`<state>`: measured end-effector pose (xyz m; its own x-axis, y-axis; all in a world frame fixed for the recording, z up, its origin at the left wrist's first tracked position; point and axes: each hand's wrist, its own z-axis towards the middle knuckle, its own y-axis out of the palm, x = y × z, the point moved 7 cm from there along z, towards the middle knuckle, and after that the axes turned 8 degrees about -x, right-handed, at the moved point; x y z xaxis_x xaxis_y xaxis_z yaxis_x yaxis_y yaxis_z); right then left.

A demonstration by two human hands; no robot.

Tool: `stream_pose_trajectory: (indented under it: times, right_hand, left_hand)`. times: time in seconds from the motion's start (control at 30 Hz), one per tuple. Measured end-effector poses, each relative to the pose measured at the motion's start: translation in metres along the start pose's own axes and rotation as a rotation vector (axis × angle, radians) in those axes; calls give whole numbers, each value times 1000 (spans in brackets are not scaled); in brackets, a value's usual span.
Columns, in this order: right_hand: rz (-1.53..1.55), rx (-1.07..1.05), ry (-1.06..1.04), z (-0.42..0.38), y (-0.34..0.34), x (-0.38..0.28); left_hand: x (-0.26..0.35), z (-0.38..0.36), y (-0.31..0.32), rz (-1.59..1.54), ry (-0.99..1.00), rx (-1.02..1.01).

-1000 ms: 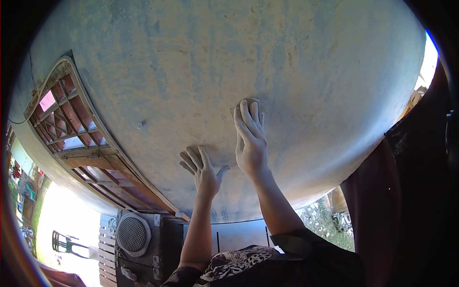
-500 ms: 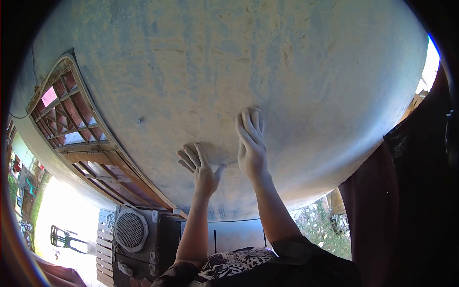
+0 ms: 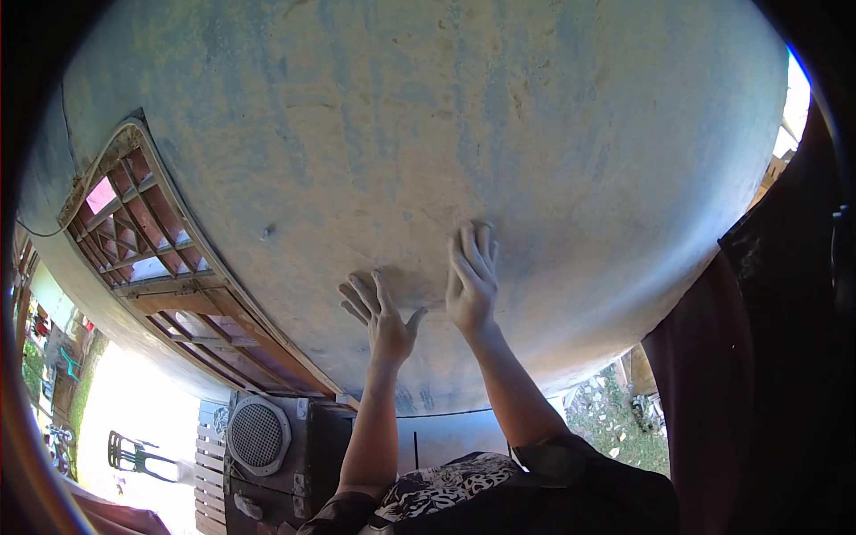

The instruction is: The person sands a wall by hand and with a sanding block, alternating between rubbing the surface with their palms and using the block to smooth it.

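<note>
One broad wall: spreads in front of both hands and well above their fingertips, patchy grey-blue and tan; its bulge may come from the lens.
Wall, handling: likely rigid, heavy and fixed, so it should bear firm palm pressure without shifting; the coat looks chalky, perhaps gritty or slightly slippery with dust, and might scuff.
Wall, hold: no edge to grasp near the fingers; flat palms and finger pads seem the best contact, and the small knob, up and left of both hands, looks too slight to bear weight.
Left hand: open, fingers fanned and thumb out, against the wall, with nothing visible in it.
Right hand: just beside the left and a little higher, fingers together and slightly bent against the wall; whether something thin lies beneath them, I cannot tell.
Latticed window: well left of the left hand.
Speaker: below and left of the left hand.
Chair: farther left, past the speaker.
Dark cloth: well right of the right hand.
</note>
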<state>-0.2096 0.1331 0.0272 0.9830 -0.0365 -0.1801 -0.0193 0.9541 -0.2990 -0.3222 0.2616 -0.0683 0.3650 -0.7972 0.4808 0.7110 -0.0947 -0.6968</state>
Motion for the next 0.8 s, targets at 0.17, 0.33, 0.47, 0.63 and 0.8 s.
stream_pose_trajectory:
  times: [0.17, 0.33, 0.47, 0.63, 0.8]
  right_hand:
    - [-38, -360, -434, 122, -6, -49]
    - [-254, -18, -368, 187, -70, -9]
    - [-332, 375, -102, 161, -88, 21]
    - [-337, -102, -237, 67, -20, -16]
    - [-372, 153, -224, 46, -61, 45]
  left_hand:
    - [-2, -2, 2, 28, 19, 21]
    - [-4, -4, 3, 59, 16, -22]
    - [-9, -6, 7, 63, 27, -35]
    - [0, -8, -7, -39, 10, -67]
    - [35, 32, -70, -128, 89, 43]
